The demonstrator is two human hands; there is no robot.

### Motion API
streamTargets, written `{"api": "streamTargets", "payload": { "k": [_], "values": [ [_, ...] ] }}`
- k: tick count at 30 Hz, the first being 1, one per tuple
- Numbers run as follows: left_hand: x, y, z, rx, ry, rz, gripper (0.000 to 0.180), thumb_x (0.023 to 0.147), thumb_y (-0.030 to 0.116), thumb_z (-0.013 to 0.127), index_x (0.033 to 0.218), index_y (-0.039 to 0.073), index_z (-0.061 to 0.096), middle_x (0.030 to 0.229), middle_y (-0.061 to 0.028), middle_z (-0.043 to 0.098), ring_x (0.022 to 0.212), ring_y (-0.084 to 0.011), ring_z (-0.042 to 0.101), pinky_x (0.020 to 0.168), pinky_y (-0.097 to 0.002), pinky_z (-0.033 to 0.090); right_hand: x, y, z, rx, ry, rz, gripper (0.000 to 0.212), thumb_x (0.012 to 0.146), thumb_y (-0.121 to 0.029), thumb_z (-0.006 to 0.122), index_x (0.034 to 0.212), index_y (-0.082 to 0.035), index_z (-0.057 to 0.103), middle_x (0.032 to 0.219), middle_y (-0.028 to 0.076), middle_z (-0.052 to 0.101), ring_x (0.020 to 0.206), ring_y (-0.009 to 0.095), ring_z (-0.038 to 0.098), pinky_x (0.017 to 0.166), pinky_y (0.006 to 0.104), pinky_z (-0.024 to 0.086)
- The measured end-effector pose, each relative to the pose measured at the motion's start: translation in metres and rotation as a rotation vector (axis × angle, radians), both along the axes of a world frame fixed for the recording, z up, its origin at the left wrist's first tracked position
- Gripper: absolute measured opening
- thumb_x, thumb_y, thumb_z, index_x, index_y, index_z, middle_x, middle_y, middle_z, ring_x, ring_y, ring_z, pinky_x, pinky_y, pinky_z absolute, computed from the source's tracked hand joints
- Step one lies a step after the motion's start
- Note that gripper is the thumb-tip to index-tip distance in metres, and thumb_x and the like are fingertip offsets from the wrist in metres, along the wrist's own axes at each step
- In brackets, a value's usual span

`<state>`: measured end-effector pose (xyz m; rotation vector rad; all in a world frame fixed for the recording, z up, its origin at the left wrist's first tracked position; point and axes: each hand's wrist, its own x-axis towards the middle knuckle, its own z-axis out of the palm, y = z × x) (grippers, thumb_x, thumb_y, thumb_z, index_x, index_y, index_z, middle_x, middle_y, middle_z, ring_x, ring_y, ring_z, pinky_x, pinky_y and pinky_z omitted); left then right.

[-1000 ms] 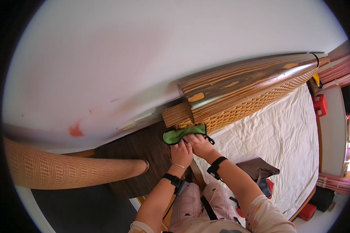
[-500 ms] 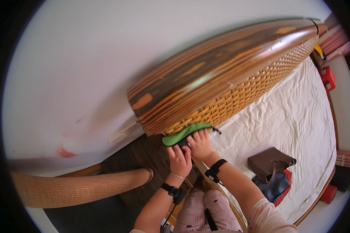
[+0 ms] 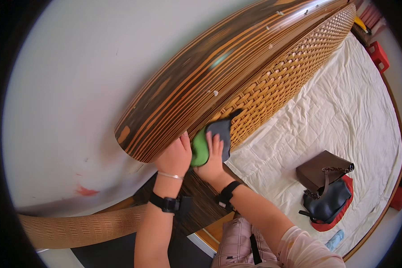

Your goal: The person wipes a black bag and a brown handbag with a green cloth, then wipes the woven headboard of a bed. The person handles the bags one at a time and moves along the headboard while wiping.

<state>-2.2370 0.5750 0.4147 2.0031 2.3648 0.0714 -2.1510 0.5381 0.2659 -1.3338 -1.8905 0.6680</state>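
A headboard of striped dark wood [image 3: 178, 102] with a woven wicker panel [image 3: 272, 94] fills the upper middle. Against the lower end of the wicker lies a soft green and dark grey cloth [image 3: 202, 149], its grey part bearing a small dark tab. My right hand [image 3: 213, 158] holds the cloth there, fingers laid over the grey part, thumb hidden. Beside it on the left, my left hand [image 3: 175, 154] is closed at the lower edge of the wooden rail; its fingertips are hidden.
On the white bed sheet [image 3: 272, 156] to the right lie a brown handbag [image 3: 324, 169] and a black bag [image 3: 328, 203] with red beneath it. A curved woven chair back [image 3: 85, 230] stands at lower left. Beyond the bed is a red stool [image 3: 378, 56].
My left hand has left the cloth and moved up-left to the rail. My right hand has carried the cloth slightly up and left, and its grey side now shows. The view has shifted.
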Motion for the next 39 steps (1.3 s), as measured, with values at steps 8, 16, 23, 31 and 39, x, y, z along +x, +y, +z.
{"api": "streamTargets", "payload": {
  "k": [8,16,23,31,39],
  "values": [
    [-0.025,0.005,-0.017,0.062,-0.086,-0.09,0.048,0.097,0.03,0.044,0.131,-0.004,0.046,0.128,-0.0287,0.052,0.113,-0.0455,0.052,0.095,-0.0468,0.044,0.045,0.059,0.004,0.104,0.004,-0.225,0.058,0.072,-0.031,0.064,0.12,0.0,0.058,0.149,0.03,0.023,0.13,0.062,0.018,0.106,0.0661,0.021],
    [-0.017,0.013,-0.009,-0.02,-0.085,-0.091,0.048,0.096,0.028,0.043,0.131,-0.005,0.045,0.125,-0.0311,0.053,0.11,-0.0458,0.054,0.093,-0.0481,0.045,0.076,0.127,0.013,0.061,-0.061,-0.541,0.052,0.081,-0.027,0.062,0.129,-0.008,0.054,0.156,0.024,0.012,0.136,0.057,0.012,0.109,0.0608,0.02],
    [-0.023,0.01,-0.022,0.111,-0.026,-0.135,0.047,0.096,0.03,0.042,0.126,-0.006,0.048,0.113,-0.0291,0.06,0.105,-0.0452,0.056,0.09,-0.0502,0.045,-0.019,0.013,0.004,-0.002,0.061,-0.403,0.049,0.078,-0.025,0.063,0.126,-0.013,0.059,0.153,0.017,0.023,0.135,0.056,0.015,0.108,0.0656,0.019],
    [-0.019,0.013,-0.02,0.121,0.001,-0.154,0.043,0.097,0.031,0.04,0.119,-0.005,0.05,0.109,-0.0291,0.059,0.098,-0.0458,0.057,0.085,-0.0518,0.046,-0.072,-0.054,-0.065,-0.074,0.242,-0.462,0.058,0.077,-0.023,0.066,0.131,-0.006,0.052,0.152,0.02,0.022,0.137,0.05,0.017,0.111,0.0624,0.016],
    [-0.029,0.014,-0.028,0.108,0.063,-0.116,0.043,0.098,0.032,0.039,0.12,-0.004,0.049,0.112,-0.0275,0.058,0.103,-0.0453,0.055,0.088,-0.0511,0.045,-0.044,-0.003,0.01,-0.079,0.198,-0.618,0.07,0.083,-0.018,0.061,0.144,-0.002,0.031,0.154,0.017,0.023,0.141,0.045,0.016,0.115,0.0536,0.009]
  ]
}}
